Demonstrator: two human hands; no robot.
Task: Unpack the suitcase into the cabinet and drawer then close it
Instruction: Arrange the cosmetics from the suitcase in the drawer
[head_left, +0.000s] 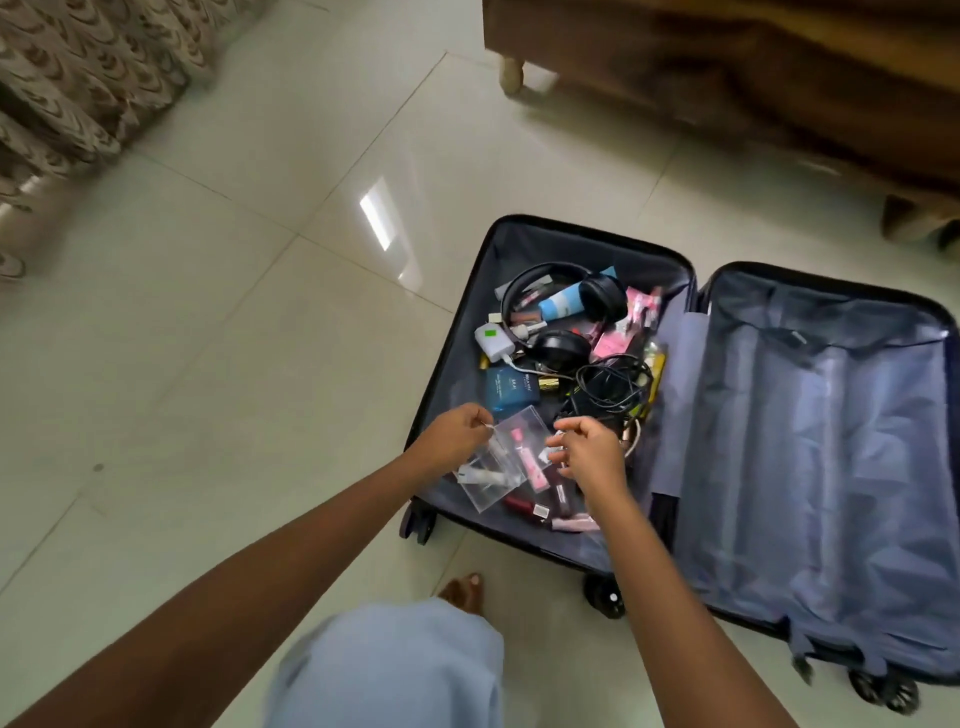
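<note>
A dark suitcase lies open on the floor, its right half holding nothing but lining. The left half holds black headphones, a blue tube, a white charger, a blue box, tangled black cables and pink packets. Near its front end lies a clear zip pouch with cosmetics inside. My left hand pinches the pouch's top corner. My right hand hovers at the pouch's other side with fingers curled; what it grips is unclear.
A wooden furniture piece on legs stands beyond the suitcase. A patterned curtain hangs at the upper left. Pale floor tiles spread to the left. My bare foot and blue trouser leg are just before the suitcase's wheels.
</note>
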